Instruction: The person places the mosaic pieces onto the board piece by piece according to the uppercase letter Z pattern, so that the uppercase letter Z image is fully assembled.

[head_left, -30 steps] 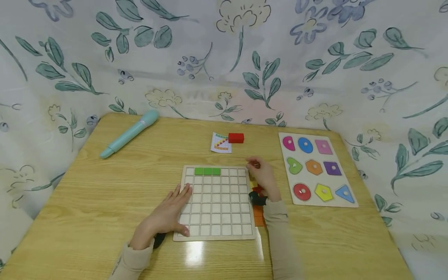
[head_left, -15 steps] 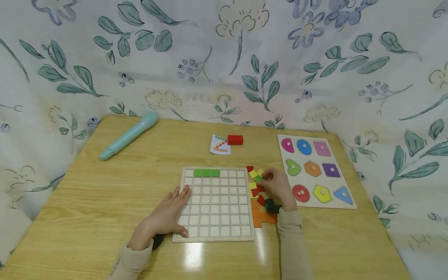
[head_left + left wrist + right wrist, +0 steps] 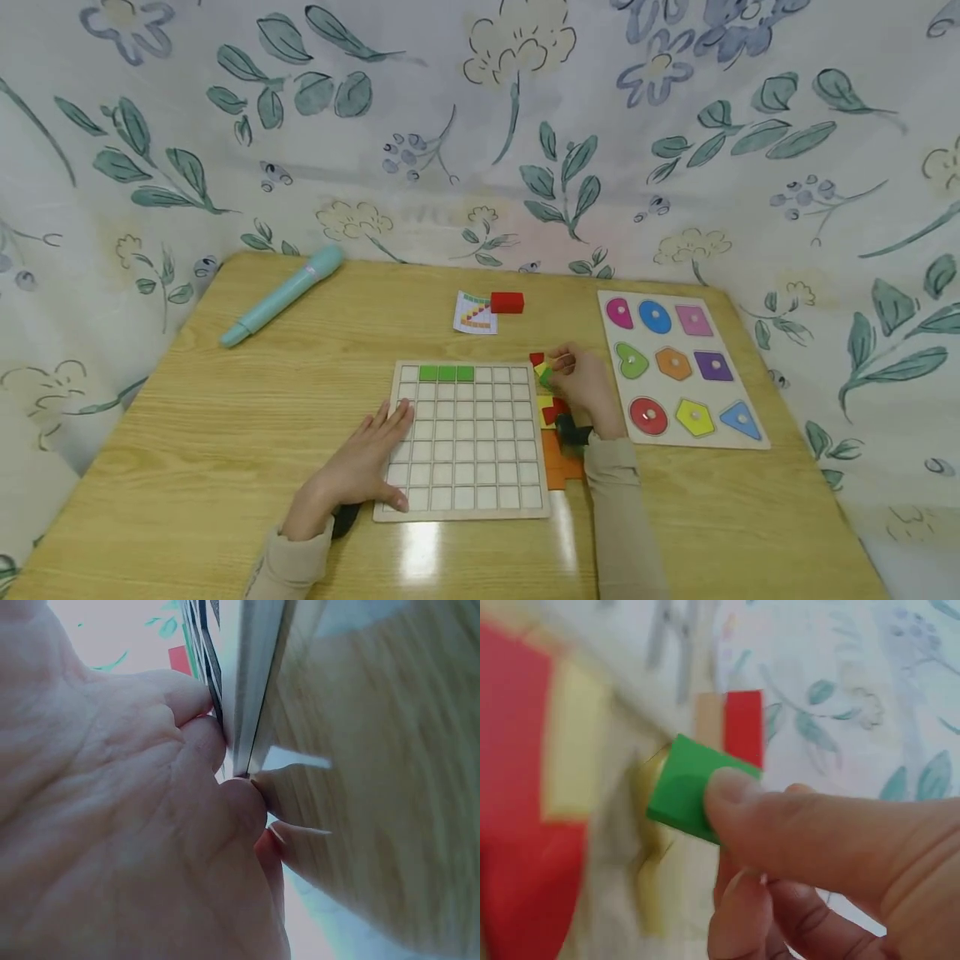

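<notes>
My right hand (image 3: 585,385) pinches a green square tile (image 3: 681,776) between thumb and fingers, just beyond the right edge of a wooden grid board (image 3: 465,452). Three green tiles (image 3: 446,373) lie in a row in the board's top line. Spread over the board's left edge, my left hand (image 3: 352,458) rests with its fingers straight; the left wrist view has its fingers against the board's rim (image 3: 251,675). Red and yellow tiles (image 3: 546,402) and orange tiles (image 3: 555,467) lie beside the board, partly hidden by my right hand and wrist.
Behind the board lie a pattern card (image 3: 475,321) and a red block (image 3: 507,302) overlapping its corner. A shape puzzle board (image 3: 723,400) lies at the right, and a turquoise microphone-shaped object (image 3: 281,300) at the back left. Flowered cloth (image 3: 450,192) hangs behind the table.
My right hand went from the board's top right corner to the tile pile, then slightly back left, now pinching a green tile. My left hand has stayed on the board.
</notes>
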